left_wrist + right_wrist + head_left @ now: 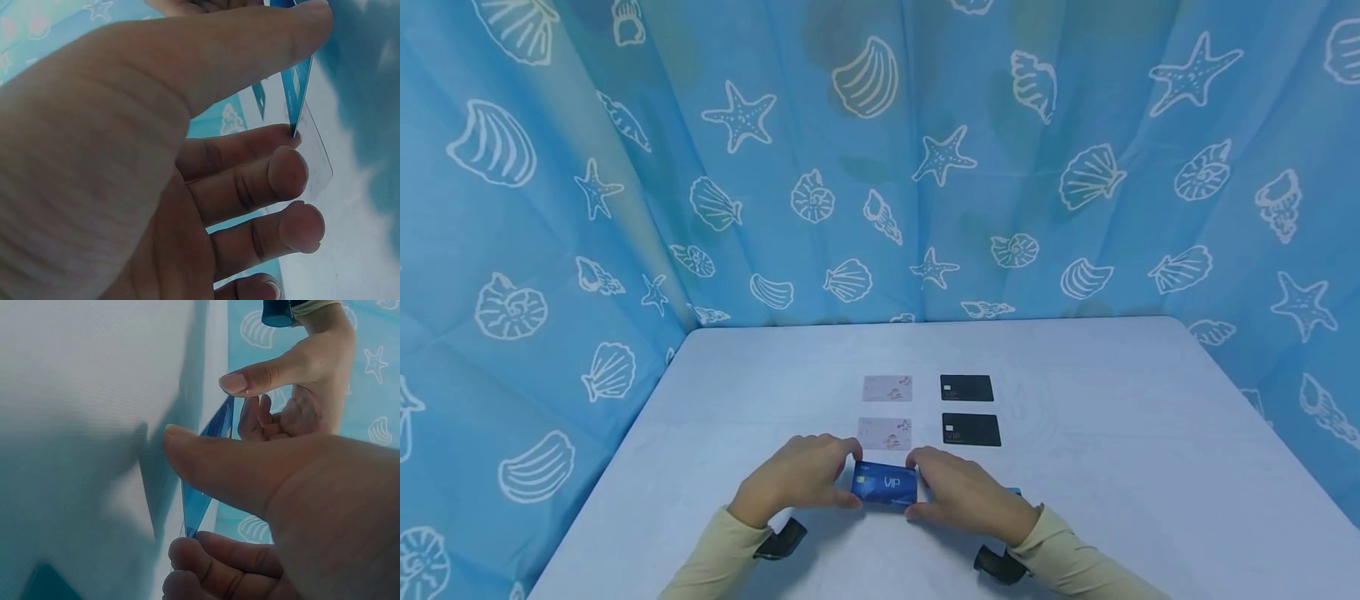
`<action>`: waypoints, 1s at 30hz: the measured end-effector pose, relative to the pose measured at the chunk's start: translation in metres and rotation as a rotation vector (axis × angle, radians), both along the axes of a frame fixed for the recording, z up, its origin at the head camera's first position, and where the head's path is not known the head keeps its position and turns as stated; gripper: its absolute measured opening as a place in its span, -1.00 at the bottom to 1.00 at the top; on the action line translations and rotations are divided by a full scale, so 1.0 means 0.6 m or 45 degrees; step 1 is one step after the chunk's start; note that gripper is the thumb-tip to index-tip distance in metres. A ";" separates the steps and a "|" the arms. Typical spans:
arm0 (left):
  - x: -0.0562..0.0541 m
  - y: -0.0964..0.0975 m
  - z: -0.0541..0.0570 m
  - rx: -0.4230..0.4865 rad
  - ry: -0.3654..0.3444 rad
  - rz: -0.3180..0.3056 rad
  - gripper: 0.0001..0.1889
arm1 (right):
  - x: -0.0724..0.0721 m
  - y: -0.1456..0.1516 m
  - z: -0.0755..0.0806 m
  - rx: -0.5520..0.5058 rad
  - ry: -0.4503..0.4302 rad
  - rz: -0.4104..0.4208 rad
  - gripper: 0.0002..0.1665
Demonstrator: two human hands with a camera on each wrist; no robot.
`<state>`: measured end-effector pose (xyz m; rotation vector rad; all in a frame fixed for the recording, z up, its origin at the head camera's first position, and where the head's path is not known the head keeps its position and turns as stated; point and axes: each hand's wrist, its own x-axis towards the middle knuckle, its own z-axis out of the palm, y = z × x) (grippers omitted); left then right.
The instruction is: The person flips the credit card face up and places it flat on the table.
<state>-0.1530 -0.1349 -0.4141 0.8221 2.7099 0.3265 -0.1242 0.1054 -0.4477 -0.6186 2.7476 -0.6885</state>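
Note:
A blue card printed VIP (pixel 884 483) is held just above the table by both hands, its face toward the head camera. My left hand (pixel 805 471) pinches its left end between thumb and index finger. At the right end, my right hand (pixel 962 492) pinches it the same way. In the right wrist view the blue card (pixel 199 509) shows nearly edge-on between thumb and fingertips. Behind it lie two pale patterned cards, a nearer one (pixel 884 433) and a farther one (pixel 887 388). Two black cards, a nearer one (pixel 972 430) and a farther one (pixel 967 388), lie to their right.
A blue corner (pixel 1015 491) shows beside the right wrist, mostly hidden by it. The white tabletop (pixel 1112 433) stretches to both sides. A blue curtain with shells and starfish (pixel 880 167) hangs behind the table and along its sides.

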 end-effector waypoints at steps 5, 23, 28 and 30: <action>-0.001 0.003 -0.002 -0.039 0.000 0.002 -0.37 | 0.001 -0.003 0.003 0.006 -0.033 -0.021 -0.27; -0.003 0.009 -0.010 -0.117 -0.018 0.028 -0.37 | -0.004 -0.011 -0.013 0.035 -0.079 -0.039 -0.27; -0.002 0.011 -0.010 -0.131 -0.018 0.037 -0.37 | -0.004 -0.011 -0.015 0.044 -0.068 -0.026 -0.28; -0.002 0.012 -0.012 -0.142 -0.019 0.042 -0.37 | -0.005 -0.011 -0.015 0.047 -0.067 -0.023 -0.28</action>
